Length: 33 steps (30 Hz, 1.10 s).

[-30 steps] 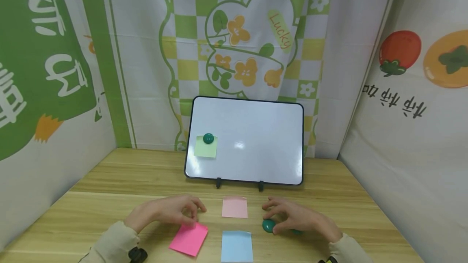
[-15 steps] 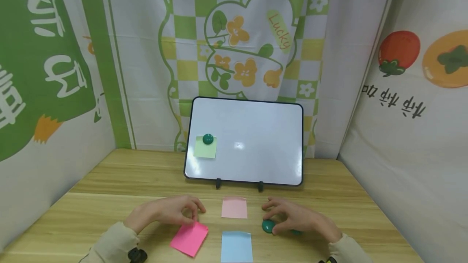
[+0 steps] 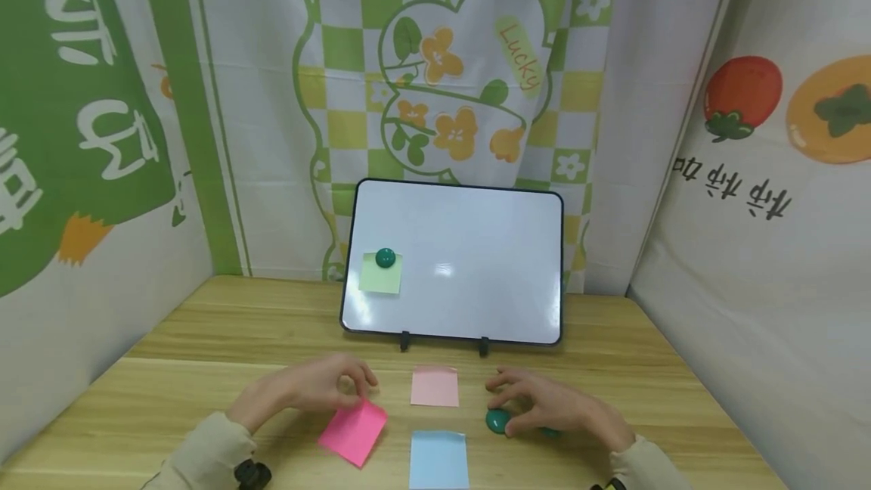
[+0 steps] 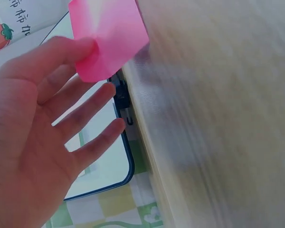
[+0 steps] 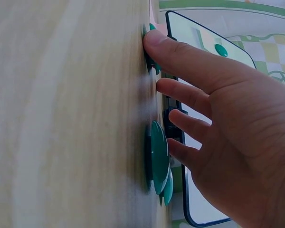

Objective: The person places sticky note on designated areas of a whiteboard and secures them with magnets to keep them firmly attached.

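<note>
My left hand (image 3: 320,384) pinches a hot pink sticky note (image 3: 354,432) between thumb and index finger. In the left wrist view the note (image 4: 109,35) is lifted off the wood, other fingers spread loosely. My right hand (image 3: 551,399) rests low over the table with thumb and index finger at a round green magnet (image 3: 497,421). The thumb overlaps this magnet in the right wrist view, where the index finger is mostly hidden. More green magnets (image 5: 160,156) lie beneath that hand. Between both hands are a pale pink sticky note (image 3: 434,386) and a light blue one (image 3: 438,460).
A whiteboard (image 3: 476,263) with a black frame stands on small black feet at the back. On its left side a green magnet (image 3: 385,258) holds a pale green sticky note (image 3: 379,282). Printed cloth hangs behind and at both sides of the wooden table (image 3: 272,324).
My left hand has risen slightly and drawn the hot pink sticky note up and away from me. The right hand and its magnet have stayed put.
</note>
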Each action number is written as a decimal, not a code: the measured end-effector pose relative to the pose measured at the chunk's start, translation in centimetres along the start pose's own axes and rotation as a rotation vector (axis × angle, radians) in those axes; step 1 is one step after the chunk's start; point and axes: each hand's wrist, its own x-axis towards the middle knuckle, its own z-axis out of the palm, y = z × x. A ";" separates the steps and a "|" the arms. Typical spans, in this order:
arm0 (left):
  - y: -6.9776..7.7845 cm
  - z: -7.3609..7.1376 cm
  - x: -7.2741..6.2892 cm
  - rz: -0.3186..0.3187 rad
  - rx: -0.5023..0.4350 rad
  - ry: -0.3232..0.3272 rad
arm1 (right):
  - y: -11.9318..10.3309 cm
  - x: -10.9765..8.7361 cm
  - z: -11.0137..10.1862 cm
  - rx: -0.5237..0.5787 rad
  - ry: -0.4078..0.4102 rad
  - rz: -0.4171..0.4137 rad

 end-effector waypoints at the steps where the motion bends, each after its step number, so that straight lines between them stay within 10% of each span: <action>1: 0.0 -0.1 0.1 0.005 0.018 0.017 | 0.0 0.0 0.0 0.000 0.000 0.001; 33: 0.8 -2.9 4.5 0.091 0.287 0.357 | 0.2 0.1 0.2 -0.014 0.016 -0.014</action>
